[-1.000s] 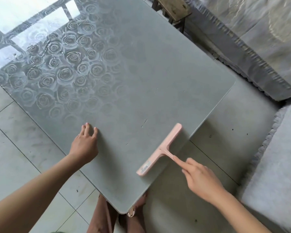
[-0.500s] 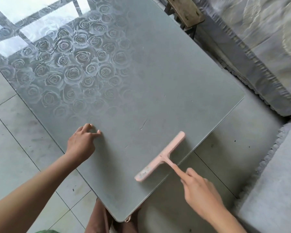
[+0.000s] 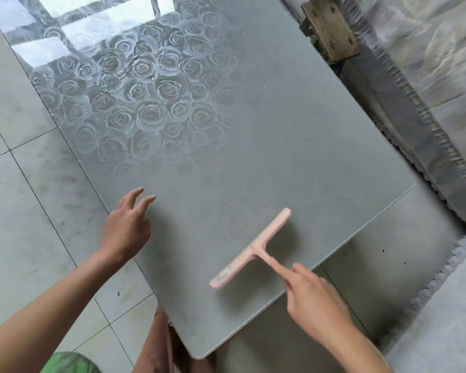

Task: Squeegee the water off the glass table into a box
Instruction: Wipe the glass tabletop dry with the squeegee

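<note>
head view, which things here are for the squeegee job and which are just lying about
For the job: pink squeegee, right hand holding it, left hand, glass table. No box in view.
Lying about: wooden stool, patterned fabric, floor tiles.

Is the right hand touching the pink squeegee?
Touching. In the head view the right hand lays its index finger along the handle of the pink squeegee.

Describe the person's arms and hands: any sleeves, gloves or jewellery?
Both forearms are bare to the frame edge, with no sleeves showing. The left hand and right hand wear no gloves. No ring, watch or bracelet shows, though the right hand is blurred. Green fabric, perhaps clothing, shows by the left arm.
</note>
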A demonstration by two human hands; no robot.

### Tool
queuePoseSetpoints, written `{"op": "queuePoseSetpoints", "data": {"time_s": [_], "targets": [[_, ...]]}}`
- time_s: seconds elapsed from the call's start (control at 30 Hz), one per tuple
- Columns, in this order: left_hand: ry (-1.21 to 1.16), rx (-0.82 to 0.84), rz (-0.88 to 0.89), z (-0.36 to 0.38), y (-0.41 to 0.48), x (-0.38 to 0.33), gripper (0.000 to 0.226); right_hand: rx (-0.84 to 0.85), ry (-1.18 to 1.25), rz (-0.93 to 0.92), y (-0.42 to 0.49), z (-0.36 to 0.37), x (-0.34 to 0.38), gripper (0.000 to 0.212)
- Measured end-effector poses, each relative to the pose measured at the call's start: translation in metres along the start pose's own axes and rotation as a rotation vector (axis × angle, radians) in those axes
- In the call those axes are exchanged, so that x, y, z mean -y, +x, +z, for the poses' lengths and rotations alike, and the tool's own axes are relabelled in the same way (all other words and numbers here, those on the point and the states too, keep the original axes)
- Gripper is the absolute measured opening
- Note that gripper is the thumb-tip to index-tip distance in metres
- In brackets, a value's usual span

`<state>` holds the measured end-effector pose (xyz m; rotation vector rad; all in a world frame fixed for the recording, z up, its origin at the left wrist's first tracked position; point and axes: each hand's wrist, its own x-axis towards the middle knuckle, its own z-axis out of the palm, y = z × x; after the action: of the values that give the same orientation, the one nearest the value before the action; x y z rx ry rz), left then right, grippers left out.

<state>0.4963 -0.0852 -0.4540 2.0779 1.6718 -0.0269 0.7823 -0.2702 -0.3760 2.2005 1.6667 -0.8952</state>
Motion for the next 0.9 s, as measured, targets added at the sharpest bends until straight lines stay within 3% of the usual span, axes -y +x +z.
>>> {"op": "queuePoseSetpoints", "data": {"time_s": [0.1, 0.27, 0.43, 0.5, 0.6, 0.67, 0.8, 0.9], "targets": [[0.076, 0.072, -0.160, 0.001, -0.002, 0.009, 0.060, 0.054, 0.012, -0.009, 0.007, 0.006, 0.025, 0.077], [0.130, 0.113, -0.319, 0.004, 0.001, 0.021, 0.066, -0.062, 0.090, -0.096, 0.075, -0.011, 0.084, 0.081], [0.017, 0.079, -0.435, 0.001, 0.010, 0.027, 0.069, -0.091, 0.113, -0.126, 0.080, -0.027, 0.097, 0.078], [-0.046, 0.074, -0.466, 0.002, 0.014, 0.030, 0.071, -0.129, 0.062, -0.098, 0.058, -0.022, 0.070, 0.081], [-0.129, 0.085, -0.485, 0.006, 0.014, 0.035, 0.076, 0.002, 0.045, 0.000, 0.033, -0.014, 0.048, 0.082], [-0.181, 0.086, -0.477, 0.006, 0.017, 0.037, 0.076, 0.030, 0.097, 0.002, 0.040, -0.012, 0.067, 0.082], [-0.233, 0.066, -0.519, -0.005, 0.027, 0.041, 0.069, -0.093, 0.164, -0.136, 0.095, -0.015, 0.131, 0.088], [-0.223, 0.066, -0.569, -0.013, 0.032, 0.047, 0.065, -0.022, 0.158, -0.156, 0.128, -0.042, 0.163, 0.078]]}}
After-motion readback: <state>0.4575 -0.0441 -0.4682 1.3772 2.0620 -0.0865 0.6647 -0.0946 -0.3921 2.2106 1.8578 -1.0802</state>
